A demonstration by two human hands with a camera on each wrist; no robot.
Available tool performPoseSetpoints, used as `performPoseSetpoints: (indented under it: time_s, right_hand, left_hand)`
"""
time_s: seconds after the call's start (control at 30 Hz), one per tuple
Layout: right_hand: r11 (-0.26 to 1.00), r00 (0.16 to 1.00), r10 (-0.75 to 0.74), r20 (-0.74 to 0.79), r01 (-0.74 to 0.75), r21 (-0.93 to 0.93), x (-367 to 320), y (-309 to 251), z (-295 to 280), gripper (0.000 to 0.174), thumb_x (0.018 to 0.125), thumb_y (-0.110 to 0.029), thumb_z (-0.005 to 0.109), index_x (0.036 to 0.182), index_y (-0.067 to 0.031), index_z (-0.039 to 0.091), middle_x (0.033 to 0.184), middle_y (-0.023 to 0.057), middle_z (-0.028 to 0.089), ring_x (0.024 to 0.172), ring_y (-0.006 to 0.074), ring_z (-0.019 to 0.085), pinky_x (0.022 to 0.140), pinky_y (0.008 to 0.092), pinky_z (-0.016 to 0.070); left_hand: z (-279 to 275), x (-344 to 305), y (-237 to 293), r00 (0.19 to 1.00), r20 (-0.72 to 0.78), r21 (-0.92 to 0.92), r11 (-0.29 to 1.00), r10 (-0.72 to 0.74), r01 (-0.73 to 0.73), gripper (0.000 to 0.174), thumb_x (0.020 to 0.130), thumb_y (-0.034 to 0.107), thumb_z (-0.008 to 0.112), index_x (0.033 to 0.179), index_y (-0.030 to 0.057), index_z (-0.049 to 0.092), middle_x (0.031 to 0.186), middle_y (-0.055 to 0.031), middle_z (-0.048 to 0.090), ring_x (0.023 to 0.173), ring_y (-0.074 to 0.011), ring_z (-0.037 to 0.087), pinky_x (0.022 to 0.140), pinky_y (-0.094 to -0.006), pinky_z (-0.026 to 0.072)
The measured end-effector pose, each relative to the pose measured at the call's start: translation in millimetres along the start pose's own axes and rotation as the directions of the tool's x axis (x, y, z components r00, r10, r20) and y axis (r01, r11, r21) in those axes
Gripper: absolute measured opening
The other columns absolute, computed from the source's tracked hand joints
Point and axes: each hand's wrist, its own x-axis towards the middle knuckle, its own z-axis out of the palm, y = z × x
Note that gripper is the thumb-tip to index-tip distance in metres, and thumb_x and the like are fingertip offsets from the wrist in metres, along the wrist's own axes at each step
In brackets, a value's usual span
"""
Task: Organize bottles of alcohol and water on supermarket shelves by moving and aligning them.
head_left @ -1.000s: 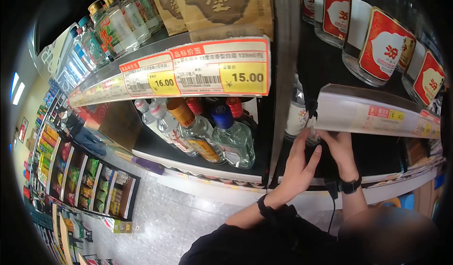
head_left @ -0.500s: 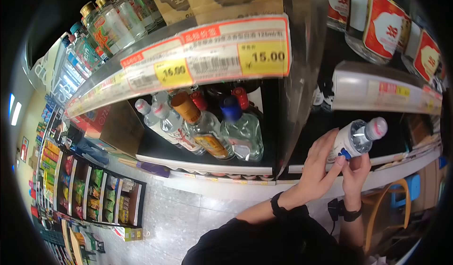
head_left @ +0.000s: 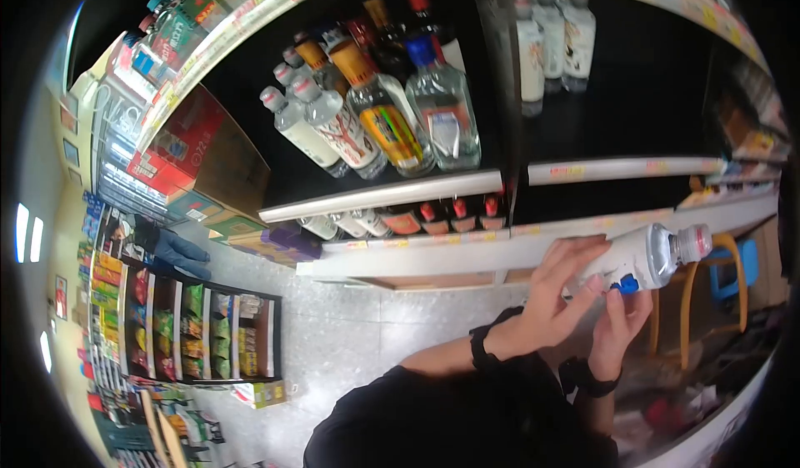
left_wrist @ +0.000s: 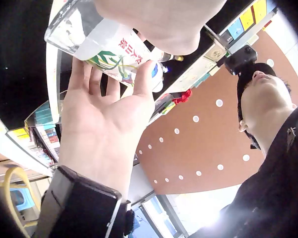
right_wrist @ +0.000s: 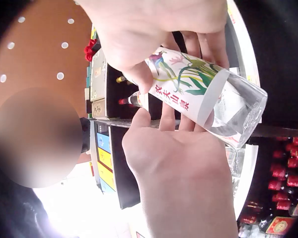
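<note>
A clear bottle with a white label and a pinkish-red cap lies sideways in front of the low shelves, cap to the right. My left hand grips its label from the near side. My right hand holds it from below, close to a blue mark. In the left wrist view the left hand cradles the bottle with fingers and thumb against the label. In the right wrist view the right hand lies under the bottle, and the label shows red characters and green leaves.
Several liquor bottles stand on a dark shelf, with white bottles further right. A row of red-capped bottles sits lower down. A cardboard box and a snack rack are at the left, a yellow-framed stool at the right.
Both hands reached under the right shelf edge, then came out holding the bottle. They have since come lower with it, and my view has tilted down.
</note>
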Motion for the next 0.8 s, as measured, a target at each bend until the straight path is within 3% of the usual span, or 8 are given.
performPoseSetpoints:
  time_s: [0.3,0.4,0.5,0.53,0.6,0.67,0.73,0.8]
  right_hand:
    - [0.994,0.967,0.089,0.239,-0.103,0.047,-31,2,59,0.063,0.085,-0.009,0.072,0.140,0.0045,0.046,0.133,0.0123,0.055,0.118,0.0214,0.055,0.100,0.0349,0.0437]
    - [0.990,0.933,0.092,0.348,-0.122,0.064,-46,21,90,0.064,0.080,-0.006,0.076,0.137,0.0052,0.048,0.130,0.0136,0.057,0.116,0.0213,0.056,0.100,0.0353,0.0449]
    - [0.978,0.888,0.151,0.435,-0.197,0.063,-56,32,143,0.068,0.071,-0.002,0.084,0.130,0.0072,0.051,0.124,0.0184,0.060,0.115,0.0230,0.059,0.099,0.0377,0.0470]
    - [0.964,0.951,0.044,0.306,-0.120,0.236,-64,28,186,0.068,0.072,-0.003,0.083,0.130,0.0082,0.050,0.122,0.0187,0.062,0.112,0.0257,0.061,0.097,0.0386,0.0496]
    - [0.875,0.699,-0.246,0.672,0.459,-0.157,-53,49,212,0.067,0.077,-0.011,0.082,0.132,0.0086,0.050,0.122,0.0207,0.063,0.110,0.0304,0.064,0.096,0.0404,0.0511]
    - [0.979,0.768,-0.037,0.639,0.155,-0.130,-62,63,261,0.066,0.082,-0.022,0.079,0.133,0.0081,0.052,0.124,0.0225,0.063,0.111,0.0338,0.064,0.097,0.0416,0.0504]
    - [0.976,0.809,-0.212,0.548,0.200,0.082,-66,85,319,0.057,0.082,-0.022,0.078,0.124,0.0110,0.059,0.120,0.0253,0.065,0.110,0.0329,0.065,0.094,0.0412,0.0523]
    - [0.899,0.718,-0.336,0.610,0.437,-0.019,-65,87,365,0.057,0.078,-0.018,0.080,0.123,0.0118,0.060,0.121,0.0264,0.065,0.110,0.0340,0.065,0.093,0.0411,0.0527]
  left_hand:
    - [-67,-33,29,0.991,-0.115,0.068,0.995,-0.064,0.072,0.037,0.098,0.017,0.052,0.125,-0.0070,0.061,0.130,-0.0242,0.060,0.120,-0.0339,0.058,0.103,-0.0414,0.0419]
    - [-110,-47,38,0.960,-0.231,-0.009,0.987,-0.156,0.158,0.040,0.097,0.021,0.050,0.118,-0.0096,0.065,0.127,-0.0250,0.061,0.120,-0.0326,0.057,0.104,-0.0414,0.0409]
    - [-166,-61,31,0.889,-0.456,0.149,0.983,-0.032,0.112,0.047,0.096,0.028,0.046,0.103,-0.0113,0.071,0.122,-0.0268,0.063,0.117,-0.0350,0.058,0.104,-0.0433,0.0406]
    - [-194,-64,27,0.912,-0.391,0.287,0.958,0.124,-0.007,0.036,0.094,0.019,0.051,0.107,-0.0085,0.071,0.121,-0.0246,0.065,0.114,-0.0368,0.060,0.100,-0.0431,0.0450]
    - [-238,-68,29,0.920,-0.329,0.478,0.878,0.212,-0.031,0.043,0.092,0.024,0.050,0.110,-0.0102,0.070,0.120,-0.0268,0.065,0.112,-0.0394,0.061,0.099,-0.0456,0.0460]
    - [-277,-71,21,0.901,-0.348,0.490,0.869,0.260,-0.061,0.048,0.092,0.027,0.049,0.113,-0.0110,0.069,0.122,-0.0282,0.064,0.114,-0.0406,0.061,0.100,-0.0464,0.0457]
    - [-324,-66,21,0.881,-0.362,0.511,0.855,0.304,-0.085,0.053,0.092,0.031,0.047,0.116,-0.0117,0.067,0.124,-0.0296,0.063,0.115,-0.0419,0.061,0.102,-0.0472,0.0454]
    - [-365,-63,22,0.883,-0.411,0.501,0.865,0.225,0.012,0.059,0.093,0.036,0.045,0.121,-0.0127,0.064,0.126,-0.0316,0.061,0.120,-0.0437,0.059,0.105,-0.0473,0.0435]
